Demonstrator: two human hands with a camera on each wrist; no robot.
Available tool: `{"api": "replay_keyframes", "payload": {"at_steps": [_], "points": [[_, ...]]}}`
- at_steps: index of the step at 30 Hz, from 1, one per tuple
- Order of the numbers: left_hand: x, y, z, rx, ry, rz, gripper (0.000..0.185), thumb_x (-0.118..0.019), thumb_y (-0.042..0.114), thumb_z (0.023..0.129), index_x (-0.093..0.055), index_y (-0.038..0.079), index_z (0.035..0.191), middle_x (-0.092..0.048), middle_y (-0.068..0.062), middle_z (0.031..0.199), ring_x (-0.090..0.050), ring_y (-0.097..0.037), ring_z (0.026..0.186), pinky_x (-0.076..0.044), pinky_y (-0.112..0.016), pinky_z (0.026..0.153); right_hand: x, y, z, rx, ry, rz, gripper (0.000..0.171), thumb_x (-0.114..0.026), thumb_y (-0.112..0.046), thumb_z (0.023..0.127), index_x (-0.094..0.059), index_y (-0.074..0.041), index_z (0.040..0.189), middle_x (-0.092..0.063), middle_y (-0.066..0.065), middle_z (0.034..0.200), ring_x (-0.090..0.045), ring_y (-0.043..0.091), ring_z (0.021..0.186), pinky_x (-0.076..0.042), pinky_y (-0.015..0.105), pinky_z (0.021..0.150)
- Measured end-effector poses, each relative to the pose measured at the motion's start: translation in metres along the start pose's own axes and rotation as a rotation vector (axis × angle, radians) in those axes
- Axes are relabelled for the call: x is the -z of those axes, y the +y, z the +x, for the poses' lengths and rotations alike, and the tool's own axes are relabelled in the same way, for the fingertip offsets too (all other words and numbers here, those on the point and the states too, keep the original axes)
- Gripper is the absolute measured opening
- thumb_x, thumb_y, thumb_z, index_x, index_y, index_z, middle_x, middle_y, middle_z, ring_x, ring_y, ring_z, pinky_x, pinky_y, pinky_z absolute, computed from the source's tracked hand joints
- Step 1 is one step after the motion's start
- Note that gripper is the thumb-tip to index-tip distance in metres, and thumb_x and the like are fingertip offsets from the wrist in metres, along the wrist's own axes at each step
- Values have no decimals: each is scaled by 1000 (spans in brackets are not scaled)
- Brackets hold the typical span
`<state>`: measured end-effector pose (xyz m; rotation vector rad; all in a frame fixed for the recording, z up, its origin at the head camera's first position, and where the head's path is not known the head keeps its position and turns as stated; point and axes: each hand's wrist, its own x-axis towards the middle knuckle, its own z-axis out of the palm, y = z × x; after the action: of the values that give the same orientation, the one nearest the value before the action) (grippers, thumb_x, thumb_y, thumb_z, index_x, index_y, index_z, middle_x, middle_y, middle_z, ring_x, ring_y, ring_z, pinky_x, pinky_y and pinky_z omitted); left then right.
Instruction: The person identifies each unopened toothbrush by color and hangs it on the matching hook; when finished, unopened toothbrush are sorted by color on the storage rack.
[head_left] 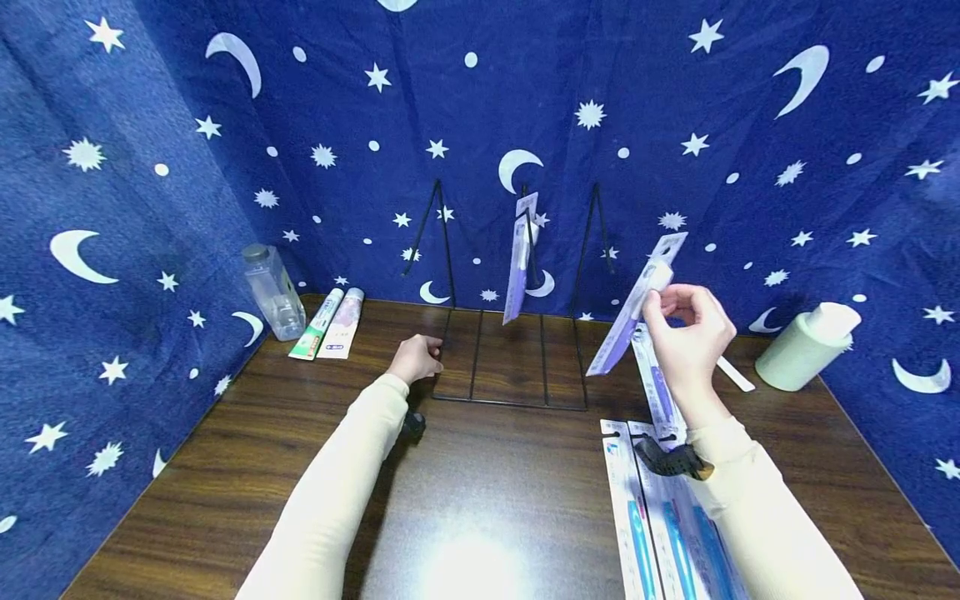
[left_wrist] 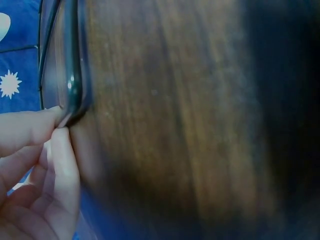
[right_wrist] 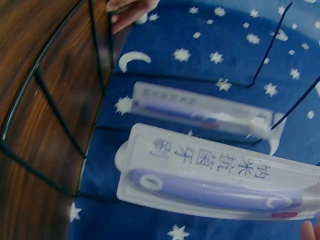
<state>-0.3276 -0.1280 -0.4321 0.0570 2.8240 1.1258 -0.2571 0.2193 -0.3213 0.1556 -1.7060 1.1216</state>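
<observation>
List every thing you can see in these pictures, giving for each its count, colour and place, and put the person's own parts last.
wire rack: one, black, table back centre
hanging toothbrush pack: one, purple, on the rack
held toothbrush pack: one, purple, in the air right of the rack
flat toothbrush packs: several, blue and white, table front right
toothpaste tubes: two, white, back left
clear bottle: one, back left corner
pale green bottle: one, lying back right
table: one, dark wood
left hand: fingers grip the rack's base
right hand: pinches the held pack

My left grip (left_wrist: 35, 165) pinches the black wire frame (left_wrist: 75, 85) at its fingertips; the blurred brown wooden surface (left_wrist: 190, 125) spreads beside it, with starry blue cloth (left_wrist: 17, 65) above.
</observation>
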Motion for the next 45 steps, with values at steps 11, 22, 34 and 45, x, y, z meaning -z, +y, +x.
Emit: {"api": "replay_keyframes", "payload": {"at_steps": [11,22,34,45], "points": [[2,-1,0,5,1,23,53,-70,-3,70,-62,-2,122,-68,-12,100,-57,-5,55,-50,-16,54,-7,-50,-26,214,-58,32,13,-66,-9,73,-65,3,70,-58,8,56,-48,2,55,-35,11,57],[-1,-2,0,14,-3,24,53,-69,-3,71,-61,0,123,-68,-11,102,-59,-6,55,-51,-16,54,-38,-70,-54,318,-207,53,6,-65,-6,73,-62,-3,69,-55,5,56,-48,16,49,-37,22,49],[0,-2,1,19,-4,-9,52,-69,-4,72,-62,0,123,-68,-12,102,-60,-6,58,-54,-18,57,-63,-66,-52,322,-292,-2,8,-66,-5,75,-60,-3,70,-53,4,57,-47,14,51,-38,25,48],[-1,-1,2,22,4,-3,52,-70,-4,71,-63,0,122,-68,-10,98,-60,-7,57,-54,-18,56,-88,-55,-42,276,-292,-29,6,-66,-3,76,-61,0,74,-57,9,61,-52,18,51,-44,28,48]]}}
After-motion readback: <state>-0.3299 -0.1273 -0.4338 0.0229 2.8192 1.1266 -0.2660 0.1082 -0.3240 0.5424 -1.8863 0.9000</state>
